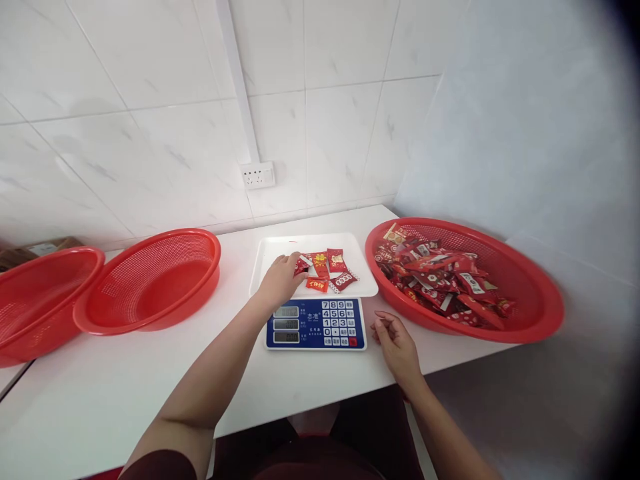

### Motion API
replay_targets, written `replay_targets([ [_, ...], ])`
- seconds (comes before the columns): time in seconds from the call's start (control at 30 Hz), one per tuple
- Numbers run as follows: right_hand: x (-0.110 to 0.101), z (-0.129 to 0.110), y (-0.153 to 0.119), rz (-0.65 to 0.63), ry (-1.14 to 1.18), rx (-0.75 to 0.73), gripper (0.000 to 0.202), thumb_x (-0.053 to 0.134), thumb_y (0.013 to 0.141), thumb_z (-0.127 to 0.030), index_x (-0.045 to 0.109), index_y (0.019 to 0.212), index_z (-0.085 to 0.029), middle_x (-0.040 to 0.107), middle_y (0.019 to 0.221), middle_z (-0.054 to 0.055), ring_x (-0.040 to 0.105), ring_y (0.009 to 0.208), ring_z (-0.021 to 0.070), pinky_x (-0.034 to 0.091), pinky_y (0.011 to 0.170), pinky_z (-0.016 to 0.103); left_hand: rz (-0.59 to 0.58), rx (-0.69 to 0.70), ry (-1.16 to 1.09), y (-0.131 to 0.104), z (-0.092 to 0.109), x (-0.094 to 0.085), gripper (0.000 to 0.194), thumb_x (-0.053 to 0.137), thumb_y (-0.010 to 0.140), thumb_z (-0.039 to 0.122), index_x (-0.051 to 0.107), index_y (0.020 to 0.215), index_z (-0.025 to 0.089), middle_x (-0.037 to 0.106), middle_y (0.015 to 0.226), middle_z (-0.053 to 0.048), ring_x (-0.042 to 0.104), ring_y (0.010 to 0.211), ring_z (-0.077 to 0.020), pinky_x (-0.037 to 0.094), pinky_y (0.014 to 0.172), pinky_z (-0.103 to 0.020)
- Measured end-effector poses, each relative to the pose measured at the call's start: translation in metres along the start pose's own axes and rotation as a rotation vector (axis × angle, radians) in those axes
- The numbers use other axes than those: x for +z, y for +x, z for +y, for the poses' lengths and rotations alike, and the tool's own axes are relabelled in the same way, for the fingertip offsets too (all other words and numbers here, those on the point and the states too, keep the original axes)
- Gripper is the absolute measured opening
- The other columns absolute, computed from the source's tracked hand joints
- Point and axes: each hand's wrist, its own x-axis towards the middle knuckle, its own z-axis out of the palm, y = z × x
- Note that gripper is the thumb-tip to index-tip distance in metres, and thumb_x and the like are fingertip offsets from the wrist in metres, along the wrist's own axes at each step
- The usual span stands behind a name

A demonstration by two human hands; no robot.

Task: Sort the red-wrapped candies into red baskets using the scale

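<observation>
My left hand [281,280] reaches over the left part of the white scale tray [270,250], its fingers closed on a red packet [301,265]. Several other red packets [336,261] lie beside it on the tray. Below the tray is the scale's blue panel [316,325] with number keys and three small displays. My right hand [397,343] is just right of the panel, thumb and fingertips together; whether anything small is between them is hidden. Right of the tray, a large red basket [537,313] holds many red packets.
Two red baskets stand at the left, one [205,293] nearer the scale and another [35,333] at the far left. A cardboard box [65,244] is behind them. The white table [150,400] meets a tiled wall with a socket [258,175].
</observation>
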Motion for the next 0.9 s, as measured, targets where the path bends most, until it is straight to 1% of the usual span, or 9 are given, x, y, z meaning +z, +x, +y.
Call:
replay_targets([
  [0.13, -0.001, -0.001, 0.000, 0.002, 0.002, 0.000, 0.045, 0.054, 0.077, -0.056, 0.056, 0.103, -0.020, 0.060, 0.076, 0.003, 0.057, 0.065, 0.0170, 0.049, 0.066, 0.033, 0.020, -0.043, -0.004, 0.004, -0.009, 0.006, 0.035, 0.052, 0.081, 0.026, 0.051, 0.115, 0.020, 0.060, 0.101, -0.010, 0.060, 0.091, -0.0258, 0.048, 0.077, -0.038],
  [0.3, 0.000, -0.002, 0.000, -0.010, 0.020, 0.007, 0.045, 0.054, 0.077, -0.056, 0.056, 0.103, -0.020, 0.060, 0.077, 0.004, 0.057, 0.066, 0.0181, 0.050, 0.066, 0.034, 0.153, -0.056, -0.035, -0.001, -0.020, 0.002, 0.043, 0.056, 0.076, 0.018, 0.049, 0.118, 0.023, 0.054, 0.109, -0.007, 0.058, 0.098, -0.0199, 0.047, 0.084, -0.032],
  [0.4, 0.000, -0.002, 0.000, -0.016, 0.016, 0.004, 0.044, 0.054, 0.078, -0.055, 0.056, 0.104, -0.020, 0.061, 0.079, 0.004, 0.058, 0.069, 0.0186, 0.050, 0.067, 0.033, 0.230, -0.084, -0.038, -0.007, -0.028, -0.008, 0.046, 0.057, 0.075, 0.018, 0.049, 0.120, 0.023, 0.055, 0.109, -0.007, 0.058, 0.097, -0.0183, 0.048, 0.084, -0.030],
  [0.5, -0.001, -0.003, -0.001, -0.007, 0.002, -0.001, 0.043, 0.054, 0.078, -0.054, 0.056, 0.104, -0.019, 0.062, 0.079, 0.005, 0.059, 0.070, 0.0189, 0.051, 0.068, 0.033, 0.308, -0.115, -0.004, -0.017, -0.041, -0.028, 0.034, 0.057, 0.077, 0.023, 0.057, 0.111, 0.025, 0.059, 0.106, -0.004, 0.058, 0.096, -0.0183, 0.047, 0.086, -0.029],
  [0.57, -0.001, -0.004, -0.001, -0.007, -0.010, -0.006, 0.043, 0.053, 0.078, -0.054, 0.056, 0.103, -0.019, 0.062, 0.079, 0.005, 0.059, 0.070, 0.0193, 0.051, 0.068, 0.034, 0.390, -0.159, 0.052, -0.025, -0.055, -0.048, 0.027, 0.054, 0.079, 0.027, 0.061, 0.106, 0.024, 0.059, 0.107, -0.005, 0.055, 0.102, -0.0211, 0.044, 0.092, -0.033],
  [0.67, 0.000, -0.006, 0.000, -0.015, -0.024, -0.016, 0.043, 0.054, 0.077, -0.055, 0.056, 0.102, -0.020, 0.063, 0.080, 0.005, 0.060, 0.071, 0.0200, 0.051, 0.069, 0.035, 0.505, -0.269, 0.155, -0.037, -0.082, -0.077, 0.030, 0.049, 0.082, 0.030, 0.060, 0.109, 0.022, 0.055, 0.111, -0.011, 0.048, 0.110, -0.0283, 0.040, 0.094, -0.043],
  [0.73, 0.001, -0.006, 0.000, -0.017, -0.027, -0.021, 0.043, 0.054, 0.077, -0.055, 0.057, 0.100, -0.020, 0.064, 0.080, 0.006, 0.060, 0.072, 0.0206, 0.051, 0.069, 0.035, 0.526, -0.343, 0.213, -0.042, -0.100, -0.091, 0.034, 0.047, 0.082, 0.032, 0.058, 0.112, 0.019, 0.054, 0.112, -0.015, 0.044, 0.114, -0.0342, 0.039, 0.092, -0.049],
  [0.83, 0.001, -0.006, 0.000, -0.018, -0.020, -0.017, 0.043, 0.055, 0.076, -0.056, 0.057, 0.100, -0.020, 0.064, 0.078, 0.005, 0.061, 0.072, 0.0211, 0.051, 0.068, 0.035, 0.471, -0.381, 0.281, -0.041, -0.112, -0.094, 0.042, 0.049, 0.080, 0.036, 0.056, 0.113, 0.010, 0.046, 0.126, -0.024, 0.032, 0.123, -0.0449, 0.030, 0.094, -0.061],
  [0.9, 0.001, -0.007, 0.000, -0.022, -0.018, -0.010, 0.044, 0.055, 0.075, -0.057, 0.058, 0.100, -0.021, 0.064, 0.078, 0.005, 0.061, 0.072, 0.0213, 0.051, 0.068, 0.035, 0.391, -0.328, 0.301, -0.032, -0.107, -0.082, 0.044, 0.050, 0.081, 0.038, 0.055, 0.114, 0.010, 0.038, 0.135, -0.024, 0.023, 0.129, -0.0450, 0.022, 0.098, -0.063],
])
